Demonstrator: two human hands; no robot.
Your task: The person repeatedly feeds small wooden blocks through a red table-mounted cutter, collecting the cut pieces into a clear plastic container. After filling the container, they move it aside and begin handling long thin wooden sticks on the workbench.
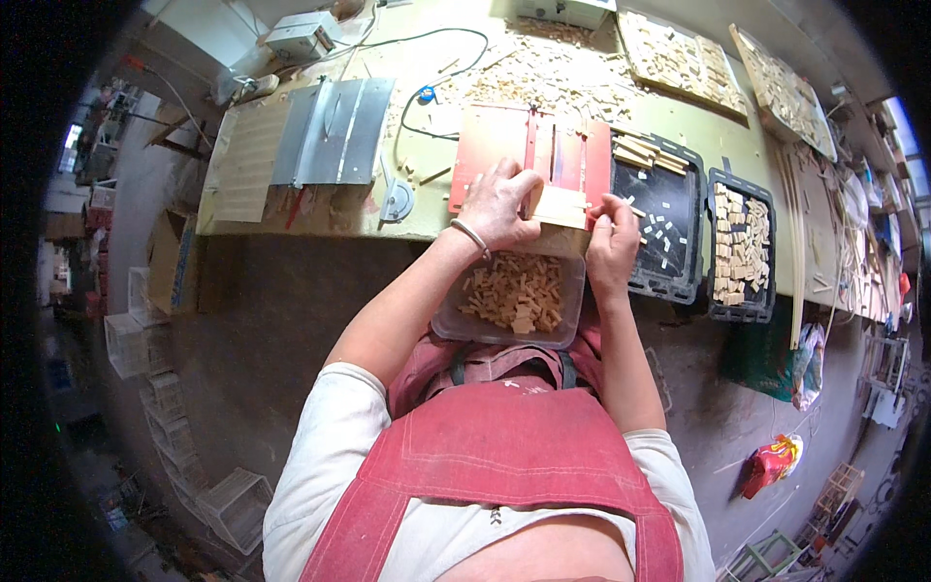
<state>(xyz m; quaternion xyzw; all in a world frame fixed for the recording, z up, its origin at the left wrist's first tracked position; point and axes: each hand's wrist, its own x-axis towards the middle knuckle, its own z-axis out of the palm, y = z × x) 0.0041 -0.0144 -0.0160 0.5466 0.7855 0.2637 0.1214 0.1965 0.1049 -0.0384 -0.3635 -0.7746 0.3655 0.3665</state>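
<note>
A red sliding jig plate (477,134) with slots lies at the bench's front edge, with pale wood strips (558,202) laid across it. My left hand (497,204), wearing a bangle, has curled fingers and thumb gripping the strips' left end. My right hand (613,242) is closed at their right end; what its fingertips hold is too small to make out. Below the plate, a clear plastic bin (441,315) holds many small wood blocks (514,296).
Black trays (686,267) with wood pieces sit right, long strips (795,252) beside them. Grey metal plates (349,126) and a protractor-like gauge (396,199) lie left, a cable (485,44) behind. Block-covered boards (679,68) fill the back right. Crates (238,504) stand on the floor.
</note>
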